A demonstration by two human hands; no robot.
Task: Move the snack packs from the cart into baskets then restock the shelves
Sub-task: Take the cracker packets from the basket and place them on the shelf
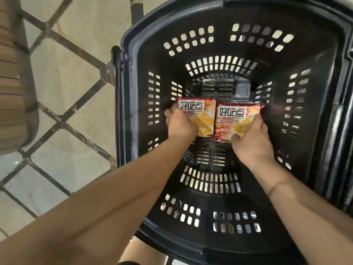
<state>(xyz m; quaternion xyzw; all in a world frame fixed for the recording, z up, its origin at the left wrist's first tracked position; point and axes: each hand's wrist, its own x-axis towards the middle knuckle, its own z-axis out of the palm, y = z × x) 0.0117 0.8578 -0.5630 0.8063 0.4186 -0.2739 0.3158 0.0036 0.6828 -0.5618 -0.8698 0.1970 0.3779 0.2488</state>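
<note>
Both my arms reach down into a deep black slotted basket. My left hand grips a red snack pack with white lettering and a biscuit picture. My right hand grips a second, matching snack pack right beside the first. The two packs sit side by side near the basket's bottom, their edges touching. Whether they rest on the bottom I cannot tell. My fingers cover the lower corners of both packs.
The basket stands on a pale tiled floor with dark diagonal joints. A brown slatted object stands at the left edge. The basket's dark handle bar runs down its right side.
</note>
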